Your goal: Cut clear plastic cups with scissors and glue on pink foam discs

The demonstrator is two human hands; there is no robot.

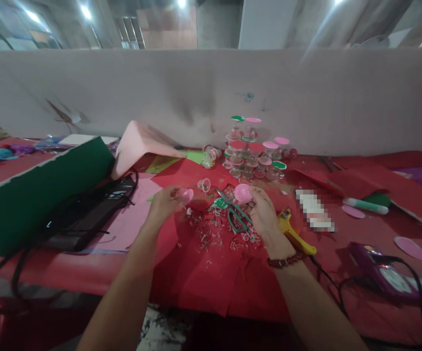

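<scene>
My left hand (163,204) is closed around a small clear cup with a pink lid (185,195), held just above the red paper (203,263). My right hand (262,212) pinches a round pink paper disc (242,193). Between the hands lie green-handled scissors (235,212) and several paper shavings (211,234). Another small clear cup (204,185) stands just beyond the hands. A stack of small clear cups with pink, red and green lids (255,153) rises against the back wall.
A black bag (86,214) and a green paper roll (31,195) lie to the left, with pink paper (141,144) behind. On the right are a yellow glue gun (295,234), a glue stick (364,205), pink discs (410,247) and a purple device with a cable (382,275).
</scene>
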